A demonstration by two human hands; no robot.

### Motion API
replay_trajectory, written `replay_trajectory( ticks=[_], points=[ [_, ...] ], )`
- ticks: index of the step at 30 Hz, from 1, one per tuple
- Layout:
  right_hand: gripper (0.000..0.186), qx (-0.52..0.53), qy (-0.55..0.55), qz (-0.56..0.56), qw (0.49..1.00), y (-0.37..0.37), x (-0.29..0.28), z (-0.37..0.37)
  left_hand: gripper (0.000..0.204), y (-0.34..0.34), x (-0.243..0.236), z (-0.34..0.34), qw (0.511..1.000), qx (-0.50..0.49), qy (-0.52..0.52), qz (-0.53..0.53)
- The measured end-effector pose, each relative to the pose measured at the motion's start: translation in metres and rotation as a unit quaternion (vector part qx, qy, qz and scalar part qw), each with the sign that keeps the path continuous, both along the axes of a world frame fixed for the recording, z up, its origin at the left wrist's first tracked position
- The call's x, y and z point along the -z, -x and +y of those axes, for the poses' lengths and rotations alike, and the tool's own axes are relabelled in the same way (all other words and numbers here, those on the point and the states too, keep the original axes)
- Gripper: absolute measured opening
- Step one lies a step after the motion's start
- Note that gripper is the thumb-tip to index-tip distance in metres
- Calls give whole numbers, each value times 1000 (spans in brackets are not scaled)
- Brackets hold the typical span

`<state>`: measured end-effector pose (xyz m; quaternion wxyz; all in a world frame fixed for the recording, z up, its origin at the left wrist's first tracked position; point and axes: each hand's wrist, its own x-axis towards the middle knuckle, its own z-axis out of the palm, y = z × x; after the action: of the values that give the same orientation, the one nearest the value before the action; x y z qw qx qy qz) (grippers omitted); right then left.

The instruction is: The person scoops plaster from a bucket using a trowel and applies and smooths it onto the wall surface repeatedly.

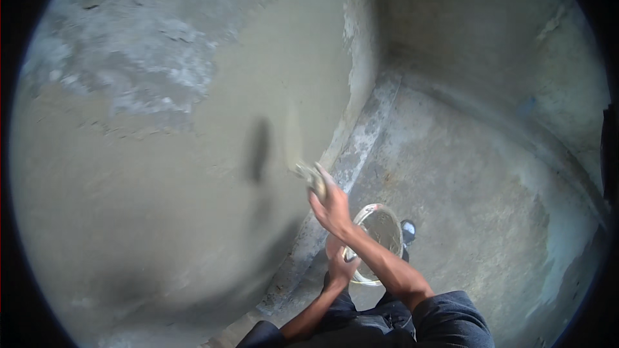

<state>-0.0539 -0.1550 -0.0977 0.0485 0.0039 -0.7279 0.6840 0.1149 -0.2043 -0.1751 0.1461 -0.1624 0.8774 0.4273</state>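
Observation:
My right hand point(333, 208) is closed around the handle of what looks like a trowel point(314, 177), smeared with pale grey plaster. Its blade is blurred by motion and stands up against or close to the wall point(193, 212); whether it touches I cannot tell. Below, my left hand point(342, 265) grips the near left side of a round bucket point(379, 207), holding it in front of my legs. Grey wet mix point(385, 229) lies inside the bucket. My right forearm crosses over it and hides part of the rim.
Smooth grey-green plaster covers much of the wall, with a rough, bluish-white patch point(155, 64) at upper left. A ledge point(361, 154) runs along the wall's foot. Concrete floor point(451, 193) spreads to the right, reaching a curved wall base point(503, 113). My shoe point(408, 229) shows beside the bucket.

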Motion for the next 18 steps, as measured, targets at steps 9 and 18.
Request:
replay_trajectory(
  ticks=[9,18],
  points=[
    [27,170,9,-286,943,-166,1,233,72,32,-61,16,998,-40,53,15],
    [20,302,63,-304,901,-281,-17,370,46,54,-108,25,972,-118,-196,53]
  ],
)
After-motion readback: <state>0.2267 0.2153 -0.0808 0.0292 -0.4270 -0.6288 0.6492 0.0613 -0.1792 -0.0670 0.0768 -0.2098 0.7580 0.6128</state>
